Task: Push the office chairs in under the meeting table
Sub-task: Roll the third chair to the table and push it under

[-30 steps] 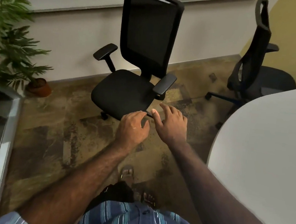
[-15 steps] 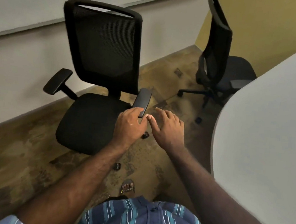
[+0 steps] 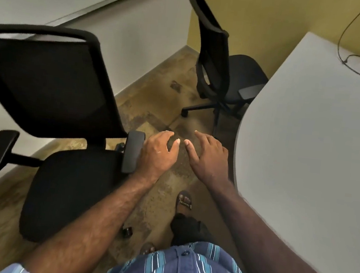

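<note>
Table (image 3: 311, 150) first: the pale meeting table fills the view from one to five o'clock, its rounded edge curving close beside the person's right forearm. Next in size, the near office chair (image 3: 69, 187) occupies seven to ten o'clock, mesh back toward the wall, seat facing the person and not the table; it stands well clear of the tabletop. A second chair (image 3: 231, 79) sits at twelve to one o'clock, its seat just under the table's edge, back turned out.

Both hands hover at centre, empty, fingers spread and gripping nothing. The left hand (image 3: 158, 154) lies just beside the chair's near armrest (image 3: 132, 152), at its nine o'clock; whether skin touches the pad I cannot tell. The right hand (image 3: 209, 159) hangs over bare floor, between chair and table.

So the chair lies left of both hands, the table right, and the left hand is the nearer. The armrest's long axis runs roughly twelve to six. Judging from this, the chair needs swinging round to face three o'clock before rolling in.
</note>
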Available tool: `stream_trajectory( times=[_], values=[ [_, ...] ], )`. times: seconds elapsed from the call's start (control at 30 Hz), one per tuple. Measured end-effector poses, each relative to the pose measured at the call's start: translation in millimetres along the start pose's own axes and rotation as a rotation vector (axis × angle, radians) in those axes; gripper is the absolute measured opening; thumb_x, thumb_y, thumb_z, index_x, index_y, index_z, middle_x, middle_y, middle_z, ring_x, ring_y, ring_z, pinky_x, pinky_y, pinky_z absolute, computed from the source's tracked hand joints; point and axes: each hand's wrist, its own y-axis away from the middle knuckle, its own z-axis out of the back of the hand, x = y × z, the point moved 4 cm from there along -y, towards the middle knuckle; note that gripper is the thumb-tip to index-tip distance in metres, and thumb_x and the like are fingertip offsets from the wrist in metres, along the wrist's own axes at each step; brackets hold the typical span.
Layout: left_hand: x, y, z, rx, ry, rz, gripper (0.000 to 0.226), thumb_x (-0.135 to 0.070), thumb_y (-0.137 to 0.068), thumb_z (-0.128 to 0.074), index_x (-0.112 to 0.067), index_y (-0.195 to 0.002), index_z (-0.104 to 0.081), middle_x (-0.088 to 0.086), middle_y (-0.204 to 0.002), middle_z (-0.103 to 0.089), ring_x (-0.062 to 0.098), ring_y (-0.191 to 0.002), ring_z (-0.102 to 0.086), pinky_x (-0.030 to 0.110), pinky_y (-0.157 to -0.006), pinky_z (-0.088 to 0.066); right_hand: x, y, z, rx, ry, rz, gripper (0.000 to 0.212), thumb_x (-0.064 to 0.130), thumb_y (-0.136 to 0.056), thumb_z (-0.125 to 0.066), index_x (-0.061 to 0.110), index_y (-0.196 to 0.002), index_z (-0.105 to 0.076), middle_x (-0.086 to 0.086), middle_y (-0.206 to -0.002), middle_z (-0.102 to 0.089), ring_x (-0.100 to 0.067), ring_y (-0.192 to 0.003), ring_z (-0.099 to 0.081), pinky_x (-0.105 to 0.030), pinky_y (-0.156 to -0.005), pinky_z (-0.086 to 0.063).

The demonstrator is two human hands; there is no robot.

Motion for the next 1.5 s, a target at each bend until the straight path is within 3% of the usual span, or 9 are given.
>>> stream_trajectory(
  times=[0.27,0.4,0.6,0.97,1.2,1.4,1.5],
  values=[
    [-28.9,-117.6,-55.8,0.013,-0.014,-0.121,0.033,-0.027,-0.099,-0.074,-0.003,-0.123,-0.076,0.015,-0.119,-0.078,0.032,-0.111,-0.074,0.046,-0.095,-0.062,-40.0,-110.1,26.0,-0.039,-0.056,-0.089,0.067,0.077,-0.105,-0.037,0.035,-0.156,-0.050,0.005,-0.163,-0.051,-0.024,-0.152,-0.045,-0.054,-0.125,-0.032],
    [-38.9,-164.3,-70.4,0.009,-0.054,-0.096,0.035,-0.033,-0.100,-0.073,-0.010,-0.127,-0.075,0.010,-0.124,-0.077,0.028,-0.114,-0.073,0.040,-0.096,-0.059,-51.2,-162.4,40.1,-0.039,-0.105,-0.112,0.071,0.080,-0.103,-0.036,0.038,-0.159,-0.047,0.008,-0.167,-0.046,-0.023,-0.156,-0.041,-0.053,-0.129,-0.025],
    [-45.7,-221.4,-84.3,0.029,-0.065,-0.103,0.041,-0.036,-0.101,-0.071,-0.008,-0.132,-0.073,0.012,-0.128,-0.076,0.029,-0.119,-0.071,0.043,-0.099,-0.060,-60.0,-228.0,52.9,-0.069,-0.132,-0.139,0.074,0.082,-0.101,-0.033,0.038,-0.160,-0.045,0.008,-0.168,-0.045,-0.023,-0.157,-0.039,-0.052,-0.129,-0.022],
    [-34.6,-340.0,-105.4,0.018,-0.061,-0.154,0.043,-0.029,-0.099,-0.076,-0.008,-0.136,-0.071,0.013,-0.129,-0.075,0.031,-0.120,-0.071,0.046,-0.096,-0.060,-26.2,-361.8,64.1,-0.137,-0.120,-0.088,0.074,0.082,-0.103,-0.031,0.035,-0.158,-0.047,0.006,-0.163,-0.051,-0.019,-0.153,-0.042,-0.057,-0.127,-0.033],
    [-19.2,-444.5,-102.8,-0.033,-0.032,-0.220,0.046,-0.035,-0.100,-0.074,-0.013,-0.140,-0.067,0.009,-0.133,-0.074,0.026,-0.124,-0.069,0.030,-0.099,-0.045,18.3,-455.0,71.5,-0.159,-0.065,0.006,0.071,0.074,-0.108,-0.036,0.028,-0.160,-0.046,0.002,-0.161,-0.052,-0.019,-0.153,-0.041,-0.051,-0.127,-0.031],
    [-6.3,-522.9,-91.5,-0.065,0.019,-0.220,0.046,-0.036,-0.101,-0.071,-0.014,-0.141,-0.066,0.010,-0.136,-0.072,0.029,-0.127,-0.068,0.043,-0.100,-0.058,42.0,-522.7,64.4,-0.140,-0.064,0.000,0.075,0.076,-0.107,-0.036,0.028,-0.164,-0.041,0.000,-0.166,-0.047,-0.020,-0.154,-0.039,-0.051,-0.127,-0.031],
    [-8.0,-556.9,-89.7,-0.072,0.020,-0.226,0.046,-0.036,-0.101,-0.069,-0.014,-0.141,-0.066,0.010,-0.138,-0.072,0.028,-0.128,-0.068,0.044,-0.101,-0.059,43.5,-552.3,62.3,-0.130,-0.055,-0.011,0.074,0.076,-0.107,-0.037,0.028,-0.164,-0.041,0.000,-0.166,-0.048,-0.020,-0.154,-0.041,-0.055,-0.126,-0.035]
  ],
)
